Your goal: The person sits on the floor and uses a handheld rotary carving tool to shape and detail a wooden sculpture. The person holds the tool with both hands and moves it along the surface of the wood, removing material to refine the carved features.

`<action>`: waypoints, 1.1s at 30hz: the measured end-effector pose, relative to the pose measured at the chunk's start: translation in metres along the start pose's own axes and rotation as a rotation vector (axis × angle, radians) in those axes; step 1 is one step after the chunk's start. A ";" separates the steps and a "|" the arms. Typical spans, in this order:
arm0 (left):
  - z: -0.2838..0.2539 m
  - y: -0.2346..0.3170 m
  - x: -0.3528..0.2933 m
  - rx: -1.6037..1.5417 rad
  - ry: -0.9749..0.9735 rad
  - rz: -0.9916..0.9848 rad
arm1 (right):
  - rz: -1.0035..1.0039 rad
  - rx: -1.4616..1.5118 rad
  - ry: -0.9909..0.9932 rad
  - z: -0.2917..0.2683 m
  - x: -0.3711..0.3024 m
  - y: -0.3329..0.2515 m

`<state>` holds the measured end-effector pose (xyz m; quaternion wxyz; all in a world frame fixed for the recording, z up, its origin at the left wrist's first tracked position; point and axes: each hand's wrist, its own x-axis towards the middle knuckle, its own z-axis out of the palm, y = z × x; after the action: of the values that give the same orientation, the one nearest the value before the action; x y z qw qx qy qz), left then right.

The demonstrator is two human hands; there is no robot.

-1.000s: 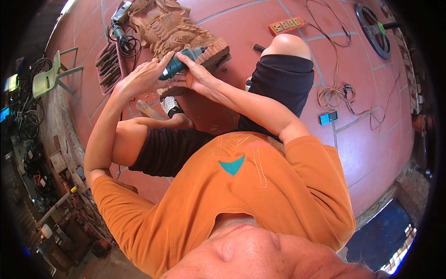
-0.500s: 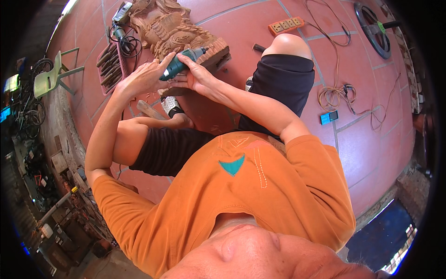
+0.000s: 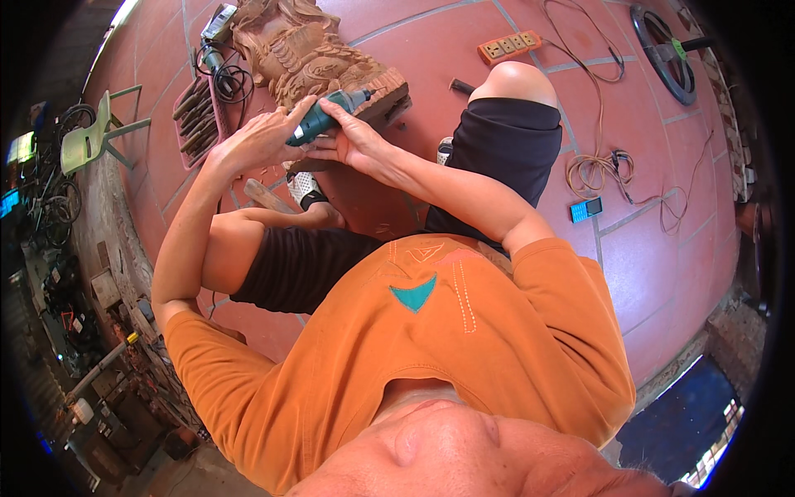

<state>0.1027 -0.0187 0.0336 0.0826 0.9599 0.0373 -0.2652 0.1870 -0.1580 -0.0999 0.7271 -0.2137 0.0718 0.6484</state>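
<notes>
A green rotary tool [image 3: 313, 126] with a thin bit at its tip lies between my two hands, in front of the wood carving [image 3: 310, 58]. Fingers of my left hand [image 3: 263, 138] close on the rear end of its body. My right hand [image 3: 356, 142] grips it from the other side, thumb over the top and fingers underneath. The bit points right and away from me, over the near end block of the carving; I cannot tell whether it touches the wood. The carving is brown, with deep relief, and lies on the floor.
At the left are a pink tray [image 3: 217, 137] of chisel-like tools, a corded power tool [image 3: 214, 58] and a green chair [image 3: 91, 137]. An orange power strip [image 3: 509, 47], coiled cord [image 3: 590, 172], blue phone [image 3: 586, 209] and black wheel [image 3: 662, 62] lie rightward. A wooden mallet-like piece [image 3: 263, 195] rests near my foot.
The rotary tool has shifted slightly to the right, and its thin bit shows more clearly. Both hands keep their hold; the carving has stayed put.
</notes>
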 end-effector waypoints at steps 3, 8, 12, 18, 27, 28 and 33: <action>-0.005 0.008 -0.003 0.011 0.010 -0.036 | -0.008 -0.012 -0.001 0.001 0.001 0.000; -0.003 0.003 -0.001 0.009 0.005 -0.027 | -0.007 -0.010 -0.025 -0.001 0.007 0.000; -0.004 0.004 -0.001 0.003 -0.007 -0.032 | -0.013 -0.015 -0.025 -0.001 0.006 0.000; 0.000 0.000 0.000 0.021 0.013 -0.005 | -0.010 -0.010 -0.011 -0.002 0.005 0.001; -0.004 0.004 -0.002 -0.033 -0.026 -0.030 | -0.008 -0.026 -0.009 0.001 -0.002 0.001; -0.005 0.005 -0.003 -0.037 -0.033 -0.035 | -0.008 -0.028 -0.008 0.001 -0.003 0.001; -0.007 0.007 -0.004 -0.043 -0.033 -0.037 | -0.003 -0.025 -0.011 0.000 -0.003 0.003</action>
<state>0.1033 -0.0248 0.0426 0.0988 0.9526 0.0593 -0.2816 0.1834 -0.1611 -0.0997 0.7258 -0.2195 0.0596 0.6492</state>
